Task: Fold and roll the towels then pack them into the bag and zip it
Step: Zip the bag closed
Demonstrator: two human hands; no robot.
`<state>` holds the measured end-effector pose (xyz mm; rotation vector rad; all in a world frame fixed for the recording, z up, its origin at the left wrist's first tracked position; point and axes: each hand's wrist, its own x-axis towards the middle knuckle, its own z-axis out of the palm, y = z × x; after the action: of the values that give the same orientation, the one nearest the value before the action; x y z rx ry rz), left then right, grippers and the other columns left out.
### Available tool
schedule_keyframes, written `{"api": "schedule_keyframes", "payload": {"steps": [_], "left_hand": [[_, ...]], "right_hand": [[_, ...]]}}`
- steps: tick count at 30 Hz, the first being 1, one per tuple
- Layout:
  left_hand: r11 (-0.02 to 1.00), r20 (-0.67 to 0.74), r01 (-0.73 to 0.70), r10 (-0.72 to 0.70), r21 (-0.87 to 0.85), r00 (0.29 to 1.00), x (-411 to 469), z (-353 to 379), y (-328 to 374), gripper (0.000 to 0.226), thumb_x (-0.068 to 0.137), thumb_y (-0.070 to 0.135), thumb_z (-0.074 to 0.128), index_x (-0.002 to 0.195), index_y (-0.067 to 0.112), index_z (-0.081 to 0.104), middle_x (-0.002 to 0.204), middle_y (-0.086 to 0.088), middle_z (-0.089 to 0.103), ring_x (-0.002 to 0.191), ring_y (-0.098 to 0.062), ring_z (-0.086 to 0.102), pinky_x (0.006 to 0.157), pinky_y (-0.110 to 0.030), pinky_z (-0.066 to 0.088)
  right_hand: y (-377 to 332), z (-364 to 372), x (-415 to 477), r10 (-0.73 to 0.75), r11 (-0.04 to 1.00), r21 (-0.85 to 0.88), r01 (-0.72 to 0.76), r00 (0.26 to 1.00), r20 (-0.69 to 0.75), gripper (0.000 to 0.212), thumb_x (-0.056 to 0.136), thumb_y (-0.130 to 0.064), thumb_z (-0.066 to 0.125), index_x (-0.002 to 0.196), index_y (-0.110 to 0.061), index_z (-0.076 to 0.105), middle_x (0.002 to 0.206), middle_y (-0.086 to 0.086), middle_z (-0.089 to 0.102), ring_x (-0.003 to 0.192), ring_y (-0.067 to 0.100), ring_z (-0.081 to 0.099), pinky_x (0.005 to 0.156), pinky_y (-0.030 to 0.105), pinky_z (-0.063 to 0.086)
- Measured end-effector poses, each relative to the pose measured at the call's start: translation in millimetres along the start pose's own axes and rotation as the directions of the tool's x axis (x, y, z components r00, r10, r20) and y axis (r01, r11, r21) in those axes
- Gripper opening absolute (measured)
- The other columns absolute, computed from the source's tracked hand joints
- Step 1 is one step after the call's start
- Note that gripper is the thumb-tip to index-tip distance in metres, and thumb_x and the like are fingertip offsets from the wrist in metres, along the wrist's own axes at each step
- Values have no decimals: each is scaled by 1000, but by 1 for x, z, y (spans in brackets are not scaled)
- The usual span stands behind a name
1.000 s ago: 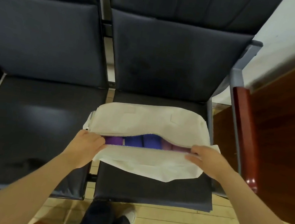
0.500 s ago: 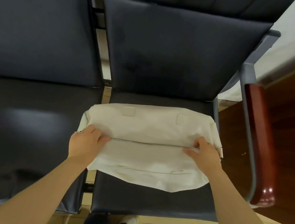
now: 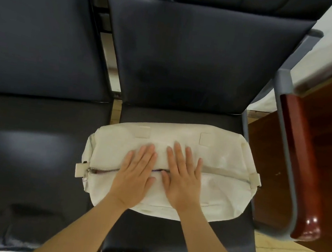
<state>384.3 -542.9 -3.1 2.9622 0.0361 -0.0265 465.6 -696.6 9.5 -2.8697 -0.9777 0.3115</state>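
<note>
The plump cream canvas bag (image 3: 221,182) sits on the dark chair seat (image 3: 167,232), its zip (image 3: 103,169) running 9 to 3 o'clock, slider (image 3: 88,171) at the 9 end. The left hand (image 3: 134,175) and right hand (image 3: 183,179) press flat on top, each grip open.

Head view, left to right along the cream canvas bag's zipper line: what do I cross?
Cream fabric end tab → silver metal zipper pull → left hand → right hand → second cream end tab → glossy red-brown wooden armrest.
</note>
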Motion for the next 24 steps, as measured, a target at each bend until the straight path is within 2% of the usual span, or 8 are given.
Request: {"api": "schedule_keyframes", "payload": {"steps": [4, 11, 13, 15, 17, 19, 22, 24], "left_hand": [[999, 89, 13, -17, 47, 996, 13, 19, -7, 63, 96, 39, 24, 148, 6, 16, 158, -11, 16, 147, -24, 11, 117, -43, 7], [997, 177, 70, -71, 16, 982, 37, 19, -8, 58, 95, 36, 26, 140, 3, 42, 150, -13, 37, 141, -25, 32, 112, -43, 19], [997, 179, 73, -72, 0, 981, 38, 13, -7, 58, 96, 38, 25, 141, 4, 41, 151, -11, 35, 141, -24, 32, 112, -42, 17], [997, 127, 77, -76, 3, 989, 31, 9, -4, 58, 96, 38, 27, 143, 6, 38, 152, -10, 33, 142, -24, 30, 113, -42, 16], [994, 31, 100, -99, -41, 995, 21, 2, 4, 53, 95, 34, 37, 141, 8, 41, 149, -10, 39, 140, -27, 32, 113, -45, 22], [988, -48, -15, 8, -153, 999, 7, -7, 19, 42, 85, 22, 58, 126, 14, 50, 131, -6, 53, 124, -24, 44, 105, -46, 40], [888, 54, -441, 450, -126, 891, -3, -17, 52, 31, 78, 25, 62, 108, 19, 63, 119, 0, 63, 112, -19, 53, 95, -36, 47], [894, 187, -443, 448, -67, 874, 8, -18, 63, 41, 84, 39, 57, 120, 19, 62, 134, -3, 56, 125, -22, 50, 105, -38, 43]], "right_hand": [[6, 15, 15, 12, 999, -42, -10, 998, 67, 64, 99, -49, 21, 156, -22, 8, 163, 3, 4, 149, 28, 4, 117, 53, 4], [5, 12, 43, 88, 996, -39, -81, 960, 264, 64, 97, -51, 9, 150, -28, -19, 156, -6, -29, 148, 26, -17, 117, 51, -14], [0, -7, 49, 83, 996, -31, -78, 963, 257, 69, 95, -46, 41, 154, -23, 12, 163, 1, 5, 148, 34, 12, 116, 57, 8], [-6, -25, 50, 24, 994, -108, -5, 984, 177, 62, 76, -32, 71, 131, -17, 48, 135, 8, 52, 114, 37, 56, 97, 57, 44], [-6, -30, 47, -108, 964, -223, 145, 980, 170, 47, 70, -25, 75, 112, -14, 57, 110, 7, 62, 87, 31, 63, 77, 49, 55], [3, -43, 49, -193, 924, -282, 259, 951, 241, 47, 70, -24, 76, 113, -11, 59, 117, 10, 62, 96, 34, 63, 81, 52, 54], [26, -69, 55, -159, 938, -247, 244, 934, 321, 72, 85, -17, 66, 148, -13, 31, 157, 17, 21, 142, 41, 25, 112, 60, 23], [44, -88, 58, -139, 964, -177, 197, 946, 294, 78, 95, -13, 53, 155, -17, 3, 162, 10, -8, 149, 34, -4, 118, 53, 3]]}}
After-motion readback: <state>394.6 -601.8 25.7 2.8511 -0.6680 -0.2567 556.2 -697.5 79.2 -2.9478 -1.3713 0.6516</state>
